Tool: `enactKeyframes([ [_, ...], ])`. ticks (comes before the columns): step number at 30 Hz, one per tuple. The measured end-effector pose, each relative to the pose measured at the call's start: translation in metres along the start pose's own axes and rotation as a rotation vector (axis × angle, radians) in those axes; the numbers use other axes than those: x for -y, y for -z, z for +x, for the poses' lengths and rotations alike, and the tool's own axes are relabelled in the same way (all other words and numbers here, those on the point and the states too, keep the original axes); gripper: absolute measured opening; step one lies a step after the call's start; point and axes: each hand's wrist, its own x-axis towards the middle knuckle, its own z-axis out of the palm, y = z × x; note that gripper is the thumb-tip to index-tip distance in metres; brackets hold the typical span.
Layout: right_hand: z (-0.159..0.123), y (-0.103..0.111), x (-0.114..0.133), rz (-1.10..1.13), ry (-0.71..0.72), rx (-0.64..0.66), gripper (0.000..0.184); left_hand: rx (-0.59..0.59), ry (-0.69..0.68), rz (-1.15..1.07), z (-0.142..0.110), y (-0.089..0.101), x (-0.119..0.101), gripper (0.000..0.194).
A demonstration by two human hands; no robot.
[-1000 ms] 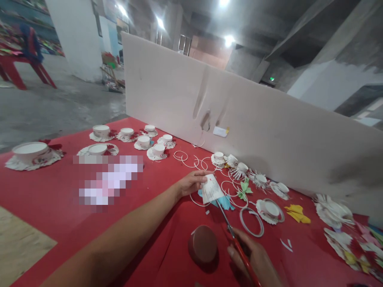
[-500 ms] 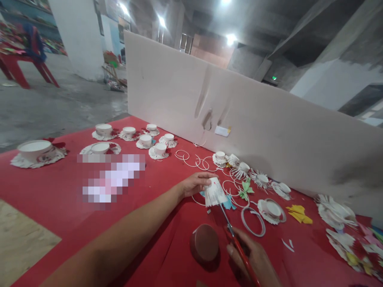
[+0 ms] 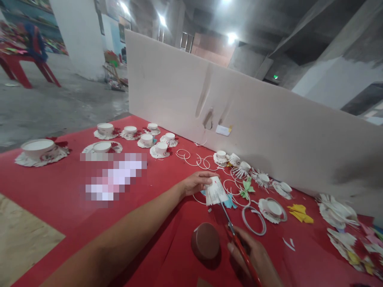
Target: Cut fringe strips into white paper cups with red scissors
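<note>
My left hand (image 3: pixel 198 183) grips a white paper cup (image 3: pixel 216 190) near its base, fingers wrapped round it. The cup's lower edge is slit into narrow strips. My right hand (image 3: pixel 247 249) is closed round red-handled scissors (image 3: pixel 230 227), whose blades reach up to the cup's fringed edge. Below the cup, a brown round container (image 3: pixel 205 241) sits on the red table covering (image 3: pixel 170 259). Behind the cup lie pieces of blue paper (image 3: pixel 229 201) and several thin white paper rings (image 3: pixel 206 162). A thicker roll of pale rings (image 3: pixel 254 220) lies to the right of the scissors.
Several cut cups with spread fringes, such as one cup (image 3: pixel 161 149), stand upside down at left and along the white board (image 3: pixel 239 99) behind the table. Yellow paper (image 3: pixel 301 213), green paper (image 3: pixel 247 188) and white scraps (image 3: pixel 289 244) lie at right.
Both hands, the cup and the scissors hold nearly the same position. The whole view has shifted very slightly.
</note>
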Motion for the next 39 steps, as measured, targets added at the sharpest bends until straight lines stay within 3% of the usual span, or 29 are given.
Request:
enactKeyframes([
  [8,0.001,-0.007,-0.014,-0.020,0.075,-0.125,0.047,0.019,-0.010,-0.007,0.000,0.001,0.000,0.040],
  [13,-0.001,-0.006,-0.013,-0.037,0.023,0.024,0.053,0.043,-0.014,-0.008,-0.002,0.000,-0.003,0.043],
  [18,-0.004,-0.011,-0.011,-0.017,0.028,-0.042,0.051,0.067,0.004,0.008,-0.004,-0.002,-0.004,0.045],
  [27,-0.001,-0.013,-0.012,-0.009,0.020,-0.038,0.052,0.076,0.013,0.028,-0.003,-0.001,-0.002,0.044],
  [33,-0.001,-0.016,-0.018,-0.117,0.064,-0.101,0.053,0.078,0.009,0.035,-0.002,0.001,-0.001,0.045],
  [39,0.002,-0.017,-0.026,-0.085,0.113,-0.070,0.051,0.088,0.002,0.044,-0.003,0.002,-0.001,0.046],
])
